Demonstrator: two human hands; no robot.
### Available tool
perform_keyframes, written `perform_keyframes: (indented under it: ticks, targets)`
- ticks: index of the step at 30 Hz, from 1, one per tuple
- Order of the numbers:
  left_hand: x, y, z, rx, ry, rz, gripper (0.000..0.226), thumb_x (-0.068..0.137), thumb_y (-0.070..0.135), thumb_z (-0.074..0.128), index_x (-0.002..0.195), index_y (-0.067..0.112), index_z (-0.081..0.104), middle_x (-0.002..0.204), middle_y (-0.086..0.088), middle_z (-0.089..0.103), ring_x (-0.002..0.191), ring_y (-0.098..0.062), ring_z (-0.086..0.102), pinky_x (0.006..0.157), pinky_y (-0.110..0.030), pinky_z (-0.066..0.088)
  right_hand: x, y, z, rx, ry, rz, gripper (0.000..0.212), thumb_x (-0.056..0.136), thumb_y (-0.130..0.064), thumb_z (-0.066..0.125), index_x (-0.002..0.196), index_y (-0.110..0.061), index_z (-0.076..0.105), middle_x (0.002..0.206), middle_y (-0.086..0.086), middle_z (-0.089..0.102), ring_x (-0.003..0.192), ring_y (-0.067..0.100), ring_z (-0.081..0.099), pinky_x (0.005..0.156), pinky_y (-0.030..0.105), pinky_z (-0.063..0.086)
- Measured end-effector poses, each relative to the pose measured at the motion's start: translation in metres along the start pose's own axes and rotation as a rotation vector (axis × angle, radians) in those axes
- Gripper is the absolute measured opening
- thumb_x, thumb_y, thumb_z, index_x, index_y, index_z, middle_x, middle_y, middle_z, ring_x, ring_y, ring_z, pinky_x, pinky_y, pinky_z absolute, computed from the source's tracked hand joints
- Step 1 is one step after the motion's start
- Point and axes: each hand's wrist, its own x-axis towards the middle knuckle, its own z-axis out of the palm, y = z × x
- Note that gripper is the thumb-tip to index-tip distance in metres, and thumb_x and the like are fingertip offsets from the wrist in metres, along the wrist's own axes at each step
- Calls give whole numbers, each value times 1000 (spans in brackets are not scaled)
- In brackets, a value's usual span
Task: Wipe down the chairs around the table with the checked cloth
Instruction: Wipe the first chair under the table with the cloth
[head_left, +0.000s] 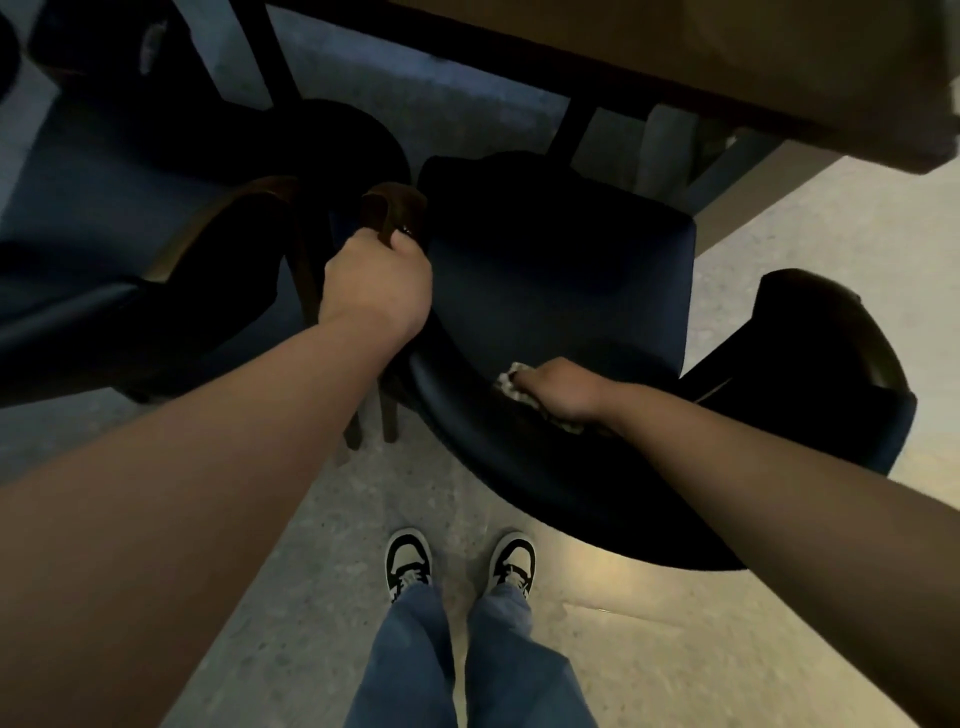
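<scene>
At mid-frame the left hand (376, 278) curls its fingers around the wooden arm (392, 210) of a chair (561, 291). Right of centre, the right hand (558, 389) grips the cloth (506, 382), fingers closed over it, and presses it to the chair's curved dark backrest. The worktop (675, 57) fills the upper right. Two shoes (460, 564) stand on the floor at lower centre.

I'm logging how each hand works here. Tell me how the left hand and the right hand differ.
The left hand grips a brown wooden armrest; the right hand holds the checked cloth against the dark chair back. The left hand sits higher in the view, the right hand lower. Both are bare and curled round something.
</scene>
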Motion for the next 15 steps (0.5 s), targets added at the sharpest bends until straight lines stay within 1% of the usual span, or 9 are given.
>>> perform_keyframes:
  ticks: [3, 5, 8, 9, 10, 11, 12, 13, 15]
  targets:
    - [-4, 3, -3, -26, 10, -8, 40, 101, 33, 36, 129, 8, 50, 120, -13, 55, 94, -26, 55, 78, -31, 40, -33, -20, -7, 6, 52, -172, 42, 100, -27, 37, 64, -11, 51, 69, 3, 52, 64, 15, 48, 55, 25, 34]
    - [-12, 5, -3, 11, 32, 89, 48, 98, 25, 44, 142, 9, 35, 151, -16, 28, 125, -34, 44, 96, -37, 39, -64, -31, -7, -29, 78, -297, 36, 100, -21, 35, 70, -9, 50, 72, 4, 51, 70, 17, 48, 61, 26, 31]
    - [-27, 3, -4, 200, 92, 369, 62, 92, 17, 52, 148, 9, 27, 160, -17, 5, 139, -37, 27, 106, -45, 34, -113, -35, -2, 55, 172, -405, 36, 99, -26, 36, 67, -17, 48, 66, -9, 50, 61, 2, 46, 57, 19, 34]
    - [-29, 3, -5, 268, 86, 444, 62, 91, 16, 52, 147, 8, 28, 159, -18, 6, 140, -38, 25, 108, -47, 31, -128, -34, 1, 64, 191, -449, 33, 100, -27, 36, 73, -20, 54, 75, -13, 55, 67, -2, 49, 62, 17, 36]
    - [-30, 4, -6, 338, 59, 506, 60, 90, 17, 52, 146, 7, 32, 159, -19, 10, 142, -37, 23, 112, -49, 26, -140, -32, 6, 19, 195, -489, 30, 100, -28, 35, 91, -20, 63, 96, -16, 62, 85, -6, 52, 77, 15, 38]
    - [-30, 5, -7, 413, 13, 572, 55, 91, 19, 50, 143, 8, 37, 157, -17, 18, 143, -35, 22, 115, -51, 20, -149, -29, 10, -63, 201, -523, 34, 101, -29, 34, 118, -18, 61, 124, -12, 58, 110, -5, 48, 96, 10, 33]
    - [-29, 6, -8, 486, -50, 654, 48, 92, 22, 48, 138, 10, 44, 153, -14, 30, 142, -31, 26, 116, -52, 16, -153, -25, 14, -137, 227, -546, 42, 101, -29, 34, 137, -15, 48, 142, -8, 46, 128, -2, 36, 105, 4, 19]
    - [-28, 6, -8, 534, -131, 746, 40, 94, 26, 44, 132, 13, 51, 145, -10, 43, 136, -28, 36, 116, -50, 17, -153, -23, 17, -185, 259, -554, 46, 101, -28, 35, 144, -14, 39, 149, -5, 38, 134, 0, 28, 105, 0, 9]
    - [-27, 7, -12, 570, -346, 872, 34, 96, 34, 39, 122, 24, 59, 128, -2, 60, 118, -23, 54, 106, -41, 34, -149, -23, 18, -158, 307, -558, 42, 101, -26, 36, 140, -12, 43, 143, 0, 46, 130, 7, 37, 104, 4, 18]
